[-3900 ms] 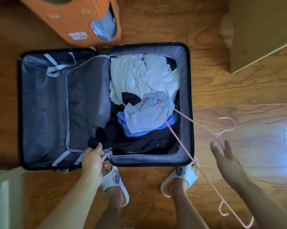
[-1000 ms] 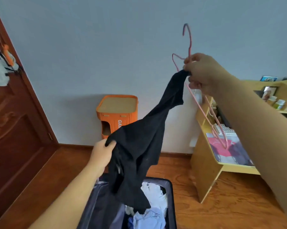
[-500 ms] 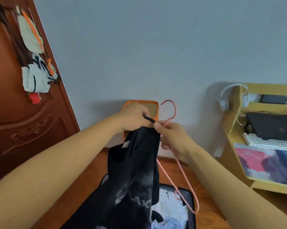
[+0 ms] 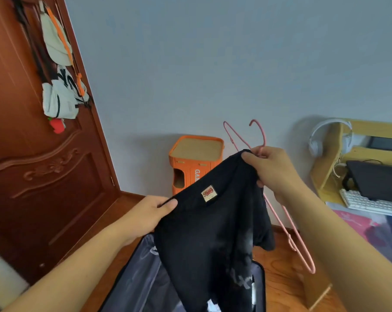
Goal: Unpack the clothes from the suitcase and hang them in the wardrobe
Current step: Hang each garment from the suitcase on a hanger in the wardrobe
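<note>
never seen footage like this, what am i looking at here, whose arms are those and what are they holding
There is no machine here. A person wears a wide-angle camera on the head, so this single picture looks forward and down along their own two arms.

The left hand pinches one side of a black t-shirt near its neck label. The right hand holds the other side, and in the same grip two pink wire hangers.

Below lies the open suitcase on a wooden floor, with something pale just showing inside. Against the wall stands an orange stool. Bags hang on the brown door at left; a desk with headphones and a keyboard is at right.
</note>
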`<control>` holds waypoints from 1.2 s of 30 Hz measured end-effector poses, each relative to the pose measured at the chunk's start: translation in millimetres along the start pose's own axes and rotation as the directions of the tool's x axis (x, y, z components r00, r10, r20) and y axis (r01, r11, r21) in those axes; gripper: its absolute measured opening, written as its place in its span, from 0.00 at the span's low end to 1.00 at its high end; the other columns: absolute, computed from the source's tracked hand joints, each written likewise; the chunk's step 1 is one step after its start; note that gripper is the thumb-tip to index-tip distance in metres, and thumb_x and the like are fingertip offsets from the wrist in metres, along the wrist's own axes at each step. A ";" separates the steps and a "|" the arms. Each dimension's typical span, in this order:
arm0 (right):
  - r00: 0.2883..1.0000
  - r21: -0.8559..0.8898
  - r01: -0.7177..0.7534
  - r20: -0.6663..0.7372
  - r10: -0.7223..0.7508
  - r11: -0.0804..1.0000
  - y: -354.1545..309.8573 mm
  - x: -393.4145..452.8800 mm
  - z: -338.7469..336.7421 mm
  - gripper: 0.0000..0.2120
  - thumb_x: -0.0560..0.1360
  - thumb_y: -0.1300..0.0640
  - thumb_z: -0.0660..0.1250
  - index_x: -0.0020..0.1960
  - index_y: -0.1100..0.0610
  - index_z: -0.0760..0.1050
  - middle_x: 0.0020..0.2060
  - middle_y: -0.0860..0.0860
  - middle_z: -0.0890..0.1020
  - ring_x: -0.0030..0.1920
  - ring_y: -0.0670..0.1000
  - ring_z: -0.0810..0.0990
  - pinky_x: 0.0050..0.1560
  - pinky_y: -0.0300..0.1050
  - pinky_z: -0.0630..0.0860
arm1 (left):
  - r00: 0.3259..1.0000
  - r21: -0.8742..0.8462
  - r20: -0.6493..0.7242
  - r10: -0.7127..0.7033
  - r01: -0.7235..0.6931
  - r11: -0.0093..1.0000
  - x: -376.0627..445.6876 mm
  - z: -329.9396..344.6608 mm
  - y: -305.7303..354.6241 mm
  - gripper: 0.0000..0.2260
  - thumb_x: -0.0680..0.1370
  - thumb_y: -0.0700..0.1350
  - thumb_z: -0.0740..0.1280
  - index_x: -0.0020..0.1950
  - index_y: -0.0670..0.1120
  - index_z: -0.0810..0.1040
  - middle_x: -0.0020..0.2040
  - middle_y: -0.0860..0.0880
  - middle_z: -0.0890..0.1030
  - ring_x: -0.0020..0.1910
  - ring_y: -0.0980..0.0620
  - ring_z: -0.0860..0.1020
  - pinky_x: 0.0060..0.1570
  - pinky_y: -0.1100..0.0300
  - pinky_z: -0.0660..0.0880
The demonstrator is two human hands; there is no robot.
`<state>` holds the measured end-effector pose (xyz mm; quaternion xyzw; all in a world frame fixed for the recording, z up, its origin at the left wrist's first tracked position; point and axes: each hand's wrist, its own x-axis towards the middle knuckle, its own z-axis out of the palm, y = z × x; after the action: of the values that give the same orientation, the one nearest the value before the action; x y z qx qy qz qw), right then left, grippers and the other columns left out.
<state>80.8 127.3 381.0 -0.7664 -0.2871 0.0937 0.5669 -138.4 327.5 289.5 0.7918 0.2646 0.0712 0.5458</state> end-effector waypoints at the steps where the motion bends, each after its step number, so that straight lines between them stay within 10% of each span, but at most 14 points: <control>1: 0.999 -0.097 0.037 -0.024 -0.039 0.995 1.5 0.2 -2.5 0.09 0.77 0.54 0.69 0.43 0.57 0.82 0.33 0.53 0.81 0.27 0.51 0.74 0.30 0.45 0.73 | 0.994 0.094 -0.113 0.008 0.003 0.996 3.2 2.9 3.6 0.17 0.84 0.56 0.62 0.50 0.47 0.86 0.48 0.45 0.86 0.50 0.45 0.84 0.50 0.53 0.78; 5: 0.992 -0.471 0.122 0.041 -0.117 0.874 23.8 -0.4 -16.3 0.15 0.77 0.52 0.69 0.35 0.60 0.76 0.32 0.57 0.79 0.36 0.57 0.77 0.36 0.47 0.69 | 0.824 0.576 -0.524 0.215 0.157 0.802 20.5 -3.5 22.5 0.23 0.85 0.56 0.57 0.36 0.46 0.77 0.40 0.45 0.78 0.37 0.45 0.76 0.35 0.54 0.67; 8: 0.995 -0.539 0.074 0.096 -0.026 0.839 52.7 -7.1 -19.5 0.19 0.77 0.51 0.70 0.36 0.65 0.73 0.32 0.60 0.78 0.32 0.53 0.70 0.34 0.47 0.65 | 0.741 0.627 -0.581 0.337 0.143 0.766 41.5 -7.0 39.0 0.21 0.86 0.55 0.56 0.37 0.48 0.76 0.38 0.48 0.78 0.37 0.46 0.76 0.36 0.52 0.70; 13: 0.994 -0.257 -0.012 0.106 0.041 0.966 87.4 -15.1 -24.9 0.19 0.84 0.53 0.60 0.39 0.53 0.83 0.61 0.40 0.80 0.33 0.36 0.75 0.39 0.35 0.68 | 0.870 -0.220 -0.493 0.010 -0.136 0.966 80.8 21.1 73.0 0.14 0.84 0.50 0.63 0.48 0.43 0.82 0.45 0.42 0.85 0.45 0.43 0.84 0.45 0.41 0.83; 16: 0.999 -0.290 0.009 -0.044 -0.023 0.957 87.0 -23.1 -40.3 0.21 0.85 0.53 0.56 0.45 0.54 0.85 0.63 0.42 0.79 0.53 0.44 0.79 0.53 0.39 0.71 | 0.883 0.187 -0.431 0.187 -0.116 0.975 91.5 31.3 83.3 0.18 0.85 0.51 0.62 0.44 0.38 0.79 0.37 0.42 0.80 0.37 0.44 0.78 0.36 0.53 0.73; 20: 0.996 -0.131 -0.048 0.074 0.059 0.990 62.4 -43.1 -67.6 0.15 0.84 0.52 0.59 0.49 0.54 0.83 0.41 0.47 0.87 0.29 0.45 0.72 0.34 0.39 0.67 | 0.843 0.811 -0.208 0.496 -0.135 0.569 95.8 32.1 91.7 0.14 0.86 0.48 0.60 0.48 0.44 0.81 0.40 0.53 0.76 0.39 0.51 0.71 0.32 0.62 0.61; 25: 0.981 -0.336 -0.024 0.172 0.086 0.942 35.2 -63.3 -72.7 0.14 0.83 0.50 0.59 0.47 0.50 0.82 0.34 0.46 0.85 0.37 0.44 0.80 0.45 0.42 0.74 | 0.879 0.987 -0.072 0.472 -0.004 0.158 111.4 10.2 87.1 0.18 0.86 0.55 0.56 0.60 0.50 0.83 0.47 0.45 0.83 0.43 0.41 0.81 0.36 0.56 0.68; 31: 0.978 -0.240 0.037 0.210 0.015 0.970 13.7 -56.3 -32.2 0.13 0.83 0.50 0.61 0.47 0.54 0.82 0.32 0.49 0.85 0.30 0.42 0.76 0.36 0.37 0.71 | 0.908 0.940 -0.156 0.389 0.015 0.342 109.1 -2.1 89.8 0.20 0.84 0.60 0.57 0.51 0.51 0.84 0.38 0.48 0.81 0.37 0.46 0.80 0.37 0.52 0.79; 36: 0.953 -0.278 0.053 0.302 0.035 0.959 22.7 -36.1 33.5 0.17 0.82 0.52 0.62 0.39 0.59 0.79 0.26 0.48 0.81 0.26 0.40 0.75 0.31 0.36 0.68 | 0.898 0.801 -0.103 0.427 -0.179 0.571 77.2 18.3 114.2 0.19 0.84 0.53 0.63 0.33 0.53 0.75 0.28 0.52 0.74 0.28 0.53 0.73 0.28 0.56 0.65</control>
<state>43.2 130.6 342.1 -0.8147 -0.3848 0.1657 0.4010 -26.5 320.6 371.7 0.9625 0.2035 0.1572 0.0866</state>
